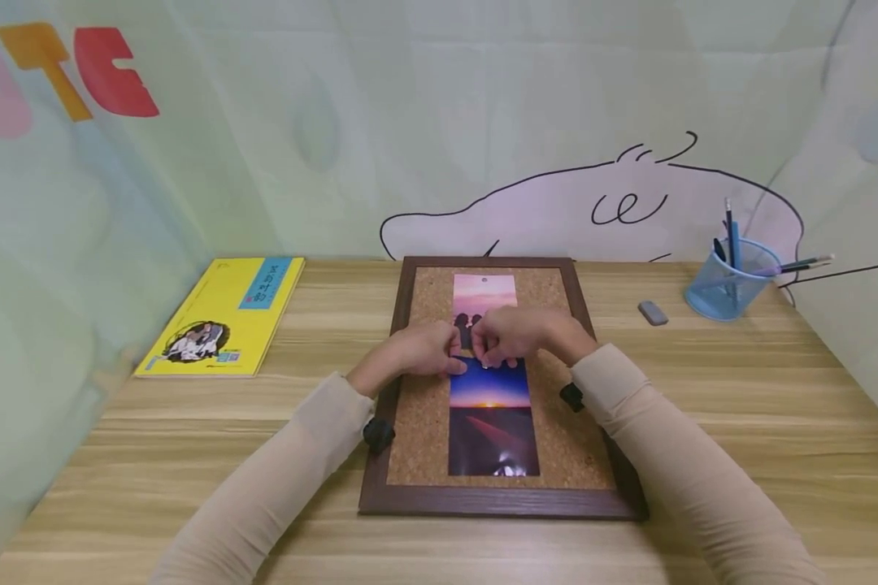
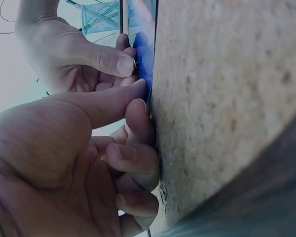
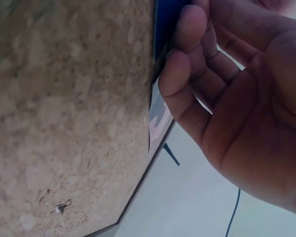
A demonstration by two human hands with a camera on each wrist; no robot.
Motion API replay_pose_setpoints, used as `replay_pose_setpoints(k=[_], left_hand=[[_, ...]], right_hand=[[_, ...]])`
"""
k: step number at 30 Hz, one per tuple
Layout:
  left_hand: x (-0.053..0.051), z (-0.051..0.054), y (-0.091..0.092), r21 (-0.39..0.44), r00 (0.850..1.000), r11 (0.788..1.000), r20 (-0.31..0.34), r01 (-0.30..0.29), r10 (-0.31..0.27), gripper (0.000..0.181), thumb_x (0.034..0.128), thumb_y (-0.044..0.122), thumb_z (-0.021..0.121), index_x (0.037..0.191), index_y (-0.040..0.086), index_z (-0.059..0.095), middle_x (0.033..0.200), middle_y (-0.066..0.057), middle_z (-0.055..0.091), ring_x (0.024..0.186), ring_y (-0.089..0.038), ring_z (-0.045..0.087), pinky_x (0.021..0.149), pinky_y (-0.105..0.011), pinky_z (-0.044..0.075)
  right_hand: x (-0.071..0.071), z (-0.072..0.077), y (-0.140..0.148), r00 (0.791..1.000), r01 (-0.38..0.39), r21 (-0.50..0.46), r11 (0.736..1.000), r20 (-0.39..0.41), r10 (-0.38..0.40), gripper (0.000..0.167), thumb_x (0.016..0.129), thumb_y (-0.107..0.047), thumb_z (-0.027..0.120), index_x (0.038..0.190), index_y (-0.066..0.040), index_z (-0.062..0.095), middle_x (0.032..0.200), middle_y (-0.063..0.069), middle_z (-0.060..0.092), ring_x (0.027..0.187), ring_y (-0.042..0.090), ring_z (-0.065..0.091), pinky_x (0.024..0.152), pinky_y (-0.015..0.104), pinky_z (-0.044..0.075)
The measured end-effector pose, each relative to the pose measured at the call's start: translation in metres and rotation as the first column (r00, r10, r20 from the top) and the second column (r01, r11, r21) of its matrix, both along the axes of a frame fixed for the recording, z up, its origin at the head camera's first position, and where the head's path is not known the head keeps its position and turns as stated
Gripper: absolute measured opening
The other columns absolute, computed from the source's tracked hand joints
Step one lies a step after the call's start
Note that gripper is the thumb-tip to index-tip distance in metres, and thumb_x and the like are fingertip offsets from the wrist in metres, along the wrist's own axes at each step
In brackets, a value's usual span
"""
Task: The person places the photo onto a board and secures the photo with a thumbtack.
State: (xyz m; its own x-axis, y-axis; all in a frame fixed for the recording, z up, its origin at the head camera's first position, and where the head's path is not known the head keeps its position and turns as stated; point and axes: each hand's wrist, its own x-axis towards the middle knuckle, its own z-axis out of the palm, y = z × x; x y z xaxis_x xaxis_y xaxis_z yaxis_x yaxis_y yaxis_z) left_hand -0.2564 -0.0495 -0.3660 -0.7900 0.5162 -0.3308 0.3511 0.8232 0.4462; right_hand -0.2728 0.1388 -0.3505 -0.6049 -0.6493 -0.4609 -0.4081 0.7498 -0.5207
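A framed corkboard [image 1: 420, 431] lies on the table. On it is a sunset photo [image 1: 492, 435] with a deep blue sky, just below a pink-sky photo [image 1: 484, 292] that has a tack [image 1: 484, 280] at its top. My left hand [image 1: 428, 348] pinches the sunset photo's upper left corner between thumb and forefinger. At the middle of that photo's top edge, my right hand [image 1: 514, 331] holds a small shiny thumbtack [image 2: 134, 64], mostly hidden by the fingers. Both hands cover the lower part of the pink photo.
To the left lies a yellow book [image 1: 219, 321]. A grey eraser [image 1: 653, 313] and a blue mesh pen cup [image 1: 728, 284] with pens and pencils stand at the back right. A printed cloth [image 1: 439, 122] hangs behind the table.
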Motion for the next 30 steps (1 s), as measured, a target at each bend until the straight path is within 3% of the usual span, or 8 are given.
replay_pose_setpoints(k=[6, 14, 18, 21, 30], left_hand=[[0.001, 0.0, 0.001, -0.007, 1.0, 1.0, 0.005, -0.012, 0.012, 0.023, 0.0928, 0.028, 0.074, 0.085, 0.011, 0.061, 0.077, -0.002, 0.063, 0.071, -0.017, 0.056, 0.061, -0.028, 0.039], [0.002, 0.003, 0.004, -0.016, 1.0, 1.0, 0.008, -0.009, 0.009, 0.023, 0.0924, 0.028, 0.074, 0.084, 0.011, 0.061, 0.078, -0.002, 0.062, 0.072, -0.017, 0.055, 0.061, -0.028, 0.038], [0.002, 0.003, 0.002, -0.027, 0.999, 0.999, -0.043, 0.021, -0.022, 0.023, 0.0915, 0.029, 0.075, 0.083, 0.012, 0.061, 0.079, 0.0, 0.061, 0.074, -0.017, 0.056, 0.064, -0.028, 0.041], [0.001, 0.003, 0.0, -0.028, 0.996, 0.999, -0.077, 0.038, -0.04, 0.023, 0.0912, 0.028, 0.075, 0.082, 0.012, 0.062, 0.079, 0.001, 0.062, 0.076, -0.017, 0.057, 0.067, -0.029, 0.042], [0.001, 0.0, -0.001, -0.015, 0.999, 1.0, -0.05, -0.008, 0.007, 0.023, 0.0903, 0.03, 0.076, 0.085, 0.013, 0.062, 0.077, 0.0, 0.064, 0.073, -0.017, 0.058, 0.063, -0.029, 0.042]], right_hand=[[0.002, 0.002, -0.003, 1.0, 0.025, 0.047, 0.999, -0.001, -0.025, 0.004, 0.097, -0.009, 0.066, 0.096, -0.006, 0.062, 0.083, 0.001, 0.068, 0.06, 0.014, 0.059, 0.057, 0.024, 0.048], [0.007, 0.004, -0.004, 0.996, 0.069, 0.154, 0.986, -0.065, -0.06, 0.006, 0.098, -0.018, 0.066, 0.098, -0.013, 0.063, 0.081, 0.001, 0.064, 0.067, 0.014, 0.058, 0.059, 0.026, 0.047], [0.008, 0.003, -0.004, 0.994, 0.069, 0.171, 0.983, -0.096, -0.053, 0.008, 0.098, -0.02, 0.066, 0.099, -0.012, 0.063, 0.081, 0.002, 0.063, 0.067, 0.013, 0.058, 0.057, 0.026, 0.045], [0.008, 0.001, -0.003, 0.993, 0.063, 0.145, 0.987, -0.111, -0.048, 0.009, 0.098, -0.019, 0.067, 0.098, -0.012, 0.061, 0.081, 0.003, 0.063, 0.066, 0.013, 0.058, 0.056, 0.025, 0.045], [0.008, -0.005, 0.007, 0.992, 0.025, -0.008, 1.0, -0.124, -0.025, 0.011, 0.097, -0.017, 0.068, 0.096, -0.012, 0.058, 0.082, 0.002, 0.059, 0.066, 0.013, 0.055, 0.057, 0.026, 0.044]])
